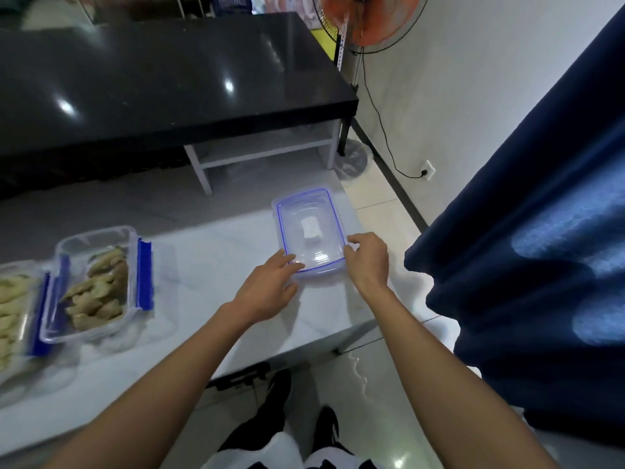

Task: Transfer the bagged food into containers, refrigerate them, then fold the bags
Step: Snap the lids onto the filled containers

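While your left hand rests flat-fingered on the lid and right hand pinches its edge, next lift it onto the box.

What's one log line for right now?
left hand: fingers rest on blue-rimmed lid near corner | right hand: grips lid's right edge | lid: on white table | ginger container: table's left

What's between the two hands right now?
The blue-rimmed lid's near end; left hand and right hand touch its corners. Head view.
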A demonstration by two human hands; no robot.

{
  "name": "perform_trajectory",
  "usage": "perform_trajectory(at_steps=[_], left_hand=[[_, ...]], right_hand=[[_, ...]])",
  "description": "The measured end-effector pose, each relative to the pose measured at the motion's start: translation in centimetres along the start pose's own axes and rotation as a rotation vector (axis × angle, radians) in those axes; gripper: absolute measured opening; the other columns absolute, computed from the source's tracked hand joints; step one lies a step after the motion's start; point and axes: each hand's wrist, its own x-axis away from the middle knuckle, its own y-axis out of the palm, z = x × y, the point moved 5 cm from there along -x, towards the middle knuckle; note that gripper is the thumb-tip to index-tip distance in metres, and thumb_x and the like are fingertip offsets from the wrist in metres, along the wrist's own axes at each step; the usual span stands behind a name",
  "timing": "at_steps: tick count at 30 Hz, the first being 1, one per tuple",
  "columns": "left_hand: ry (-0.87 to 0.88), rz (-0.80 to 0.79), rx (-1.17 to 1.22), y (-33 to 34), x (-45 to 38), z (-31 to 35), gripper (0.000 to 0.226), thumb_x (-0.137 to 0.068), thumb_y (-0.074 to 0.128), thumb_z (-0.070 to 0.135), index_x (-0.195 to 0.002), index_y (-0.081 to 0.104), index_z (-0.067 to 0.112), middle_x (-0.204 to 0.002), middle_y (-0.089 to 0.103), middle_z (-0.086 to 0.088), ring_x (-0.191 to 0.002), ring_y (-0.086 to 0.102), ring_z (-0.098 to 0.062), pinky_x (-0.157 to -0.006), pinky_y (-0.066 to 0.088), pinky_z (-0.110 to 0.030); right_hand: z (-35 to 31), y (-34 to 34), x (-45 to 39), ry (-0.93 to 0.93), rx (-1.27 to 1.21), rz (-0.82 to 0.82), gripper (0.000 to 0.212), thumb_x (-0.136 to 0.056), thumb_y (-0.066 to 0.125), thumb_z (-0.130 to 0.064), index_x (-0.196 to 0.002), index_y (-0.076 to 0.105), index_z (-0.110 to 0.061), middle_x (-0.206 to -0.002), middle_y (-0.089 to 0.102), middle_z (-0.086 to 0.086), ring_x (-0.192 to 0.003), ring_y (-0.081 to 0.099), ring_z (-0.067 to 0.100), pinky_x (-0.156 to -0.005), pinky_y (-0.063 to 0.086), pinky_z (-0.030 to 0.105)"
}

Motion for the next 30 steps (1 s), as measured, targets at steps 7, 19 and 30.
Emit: perform_trajectory(at_steps=[7, 19, 30], left_hand=[[-0.258, 0.165, 0.355, -3.0, 1.1, 1.7, 0.032, -0.1, 0.06, 0.028, -0.132, 0.064, 0.025, -0.139, 0.062, 0.005, -0.131, 0.053, -0.012, -0.109, 0.036, -0.024], [-0.651, 0.663, 1.114, -8.7, 8.4, 2.0, 0.021, -0.104, 0.053, 0.037, -0.113, 0.062, 0.02, -0.114, 0.071, -0.004, -0.103, 0.071, -0.021, -0.084, 0.063, -0.044], [-0.764, 0.919, 1.372, -9.9, 21.0, -4.4, 0.017, -0.108, 0.04, 0.015, -0.109, 0.056, 0.008, -0.108, 0.074, -0.019, -0.083, 0.075, -0.037, -0.062, 0.062, -0.044]], right_hand=[[-3.5, -1.8, 2.8, -0.034, -0.39, 0.003, 0.014, -0.089, 0.061, -0.01, -0.082, 0.072, -0.016, -0.078, 0.069, -0.007, -0.072, 0.069, 0.021, -0.073, 0.06, 0.04], [-10.3, 0.0, 13.5, -0.483, -0.537, -0.274, 0.027, -0.086, 0.076, -0.015, -0.111, 0.074, -0.024, -0.105, 0.069, -0.023, -0.099, 0.064, 0.003, -0.085, 0.049, 0.014], [-11.9, 7.1, 17.0, -0.37, -0.324, -0.552, 0.041, -0.099, 0.06, -0.032, -0.139, 0.056, -0.028, -0.147, 0.051, -0.011, -0.134, 0.048, 0.01, -0.11, 0.042, 0.032]])
